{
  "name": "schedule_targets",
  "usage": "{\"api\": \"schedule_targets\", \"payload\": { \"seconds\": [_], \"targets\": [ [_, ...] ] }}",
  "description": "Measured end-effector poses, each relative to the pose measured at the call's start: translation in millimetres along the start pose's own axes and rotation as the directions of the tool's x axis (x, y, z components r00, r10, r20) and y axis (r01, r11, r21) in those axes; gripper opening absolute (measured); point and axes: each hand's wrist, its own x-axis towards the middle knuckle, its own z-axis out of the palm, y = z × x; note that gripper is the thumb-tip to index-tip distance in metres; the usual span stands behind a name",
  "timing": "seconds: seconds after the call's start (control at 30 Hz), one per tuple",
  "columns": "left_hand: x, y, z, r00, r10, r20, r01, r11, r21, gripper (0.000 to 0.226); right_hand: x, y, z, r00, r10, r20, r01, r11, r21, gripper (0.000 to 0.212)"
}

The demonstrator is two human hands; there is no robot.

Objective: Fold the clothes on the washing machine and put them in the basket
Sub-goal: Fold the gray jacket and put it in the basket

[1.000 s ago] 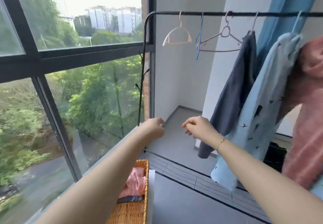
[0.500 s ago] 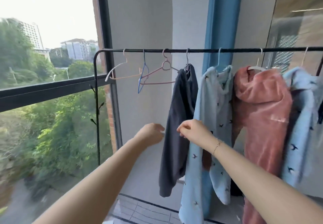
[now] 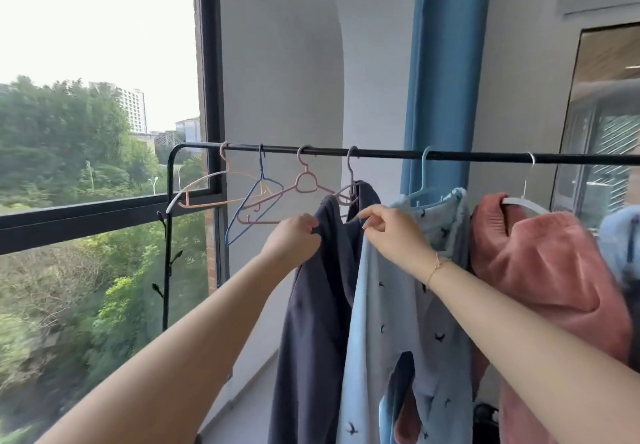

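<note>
Both hands take hold of the dark grey garment (image 3: 322, 291) on the black rail (image 3: 450, 155), centre of the frame.

The left hand (image 3: 294, 241) has its grip pressed shut on the cloth's left shoulder; the right hand (image 3: 391, 232) pinches the fabric at the neck opening, just under the grey hanger (image 3: 351, 180). The cloth hangs limp and creased, so it looks soft, light and unlikely to slip; the shoulders are probably the best hold for lifting it off. Beside it hang a pale blue bird-print piece (image 3: 408, 322) and a fuzzy pink one (image 3: 547, 270). Neither washing machine nor basket is in view.

Both arms outstretched; left hand (image 3: 293, 236) fisted, right hand (image 3: 391, 232) pinching.
</note>
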Motion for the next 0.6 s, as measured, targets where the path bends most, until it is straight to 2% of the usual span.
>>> {"api": "schedule_targets", "payload": {
  "seconds": [0.13, 0.2, 0.27, 0.37, 0.43, 0.5, 0.6],
  "targets": [
    [51, 6, 17, 0.998, 0.025, -0.049, -0.022, 0.998, 0.066, 0.042, 51, 14, 8, 0.994, -0.099, -0.055, 0.094, 0.992, -0.078, 0.032],
    [75, 5, 27, 0.997, 0.069, -0.016, -0.067, 0.991, 0.118, 0.044, 76, 19, 11, 0.977, -0.132, -0.168, 0.108, 0.983, -0.149, 0.031],
    [98, 4, 40, 0.996, 0.082, 0.031, -0.087, 0.981, 0.172, 0.044, 105, 27, 14, 0.976, -0.107, -0.191, 0.085, 0.989, -0.123, 0.033],
    [123, 6, 57, 0.998, 0.034, 0.055, -0.044, 0.983, 0.178, 0.047, 143, 36, 24, 0.995, -0.097, 0.028, 0.1, 0.981, -0.166, 0.041],
    [138, 6, 67, 0.999, 0.044, -0.009, -0.041, 0.977, 0.21, 0.035, 165, 41, 35, 0.986, -0.102, 0.134, 0.133, 0.96, -0.245, 0.044],
    [150, 1, 71, 0.993, 0.067, -0.094, -0.042, 0.967, 0.251, 0.021, 181, 46, 47, 0.976, -0.072, 0.208, 0.132, 0.948, -0.291, 0.039],
    [162, -9, 73, 0.978, 0.107, -0.179, -0.048, 0.951, 0.305, 0.011, 197, 54, 61, 0.968, -0.111, 0.227, 0.187, 0.917, -0.351, 0.02]
  ]
}}
